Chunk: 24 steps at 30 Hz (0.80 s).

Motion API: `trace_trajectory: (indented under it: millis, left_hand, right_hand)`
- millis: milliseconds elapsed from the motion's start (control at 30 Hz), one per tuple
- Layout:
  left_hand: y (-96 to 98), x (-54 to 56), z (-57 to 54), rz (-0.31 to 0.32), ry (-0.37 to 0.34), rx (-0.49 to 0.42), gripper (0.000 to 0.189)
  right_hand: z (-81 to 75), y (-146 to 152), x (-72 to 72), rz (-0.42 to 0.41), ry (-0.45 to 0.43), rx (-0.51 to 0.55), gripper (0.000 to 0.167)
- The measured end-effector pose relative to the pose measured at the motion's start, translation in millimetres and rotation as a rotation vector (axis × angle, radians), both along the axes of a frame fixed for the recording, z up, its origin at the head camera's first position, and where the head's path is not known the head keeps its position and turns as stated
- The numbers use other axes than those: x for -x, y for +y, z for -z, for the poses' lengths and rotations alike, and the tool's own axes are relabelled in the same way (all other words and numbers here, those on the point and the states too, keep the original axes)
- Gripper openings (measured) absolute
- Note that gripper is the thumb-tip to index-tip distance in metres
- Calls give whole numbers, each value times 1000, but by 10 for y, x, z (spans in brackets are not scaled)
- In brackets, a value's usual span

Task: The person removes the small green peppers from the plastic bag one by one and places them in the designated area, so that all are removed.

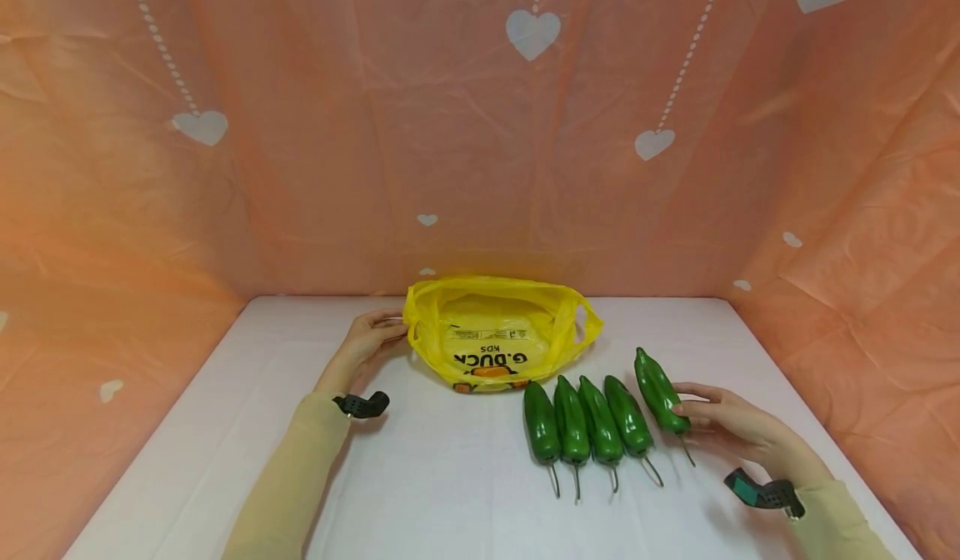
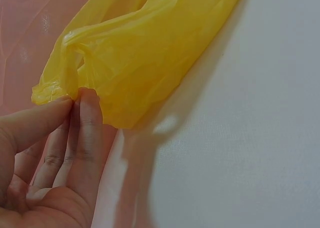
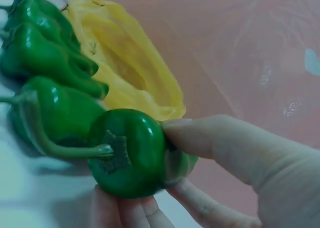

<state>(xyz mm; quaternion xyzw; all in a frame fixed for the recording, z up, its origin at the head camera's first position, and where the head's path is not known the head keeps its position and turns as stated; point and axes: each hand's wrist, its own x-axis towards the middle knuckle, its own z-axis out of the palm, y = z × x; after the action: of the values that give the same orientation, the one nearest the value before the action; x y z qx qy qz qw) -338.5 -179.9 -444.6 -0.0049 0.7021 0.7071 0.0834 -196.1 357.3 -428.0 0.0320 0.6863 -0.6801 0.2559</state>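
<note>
A yellow plastic bag [image 1: 487, 335] with printed letters lies with its mouth spread at the back of the table. My left hand [image 1: 371, 335] pinches the handle at its left end between thumb and fingertips, as the left wrist view shows. At the right, my right hand [image 1: 723, 414] grips a green pepper [image 1: 658, 389] near its stem end; in the right wrist view the thumb [image 3: 215, 138] lies on one side and fingers curl beneath. Several more green peppers [image 1: 573, 422] lie side by side between that hand and the bag, stems toward me.
The white table [image 1: 420, 477] ends at the back against an orange curtain [image 1: 450, 152] with white hearts, which also hangs at both sides. A black strap [image 1: 362, 404] is on the left wrist and another strap [image 1: 765, 493] on the right.
</note>
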Motion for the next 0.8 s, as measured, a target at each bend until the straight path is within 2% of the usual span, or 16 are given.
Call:
trace_trajectory:
  millis: [167,400,800]
  left_hand:
    - [-2,-9,-7,0,-11,1,42]
    - [-1,-15,-10,2,-16,-14,43]
    - [2,-6,-1,-3,5,-7,42]
  right_hand:
    - [63,-17,-22,14,-41,2,60]
    - [80,-39,-32,-27,-14,-1,57]
    - [77,-47,-38,-58,44,-152,59]
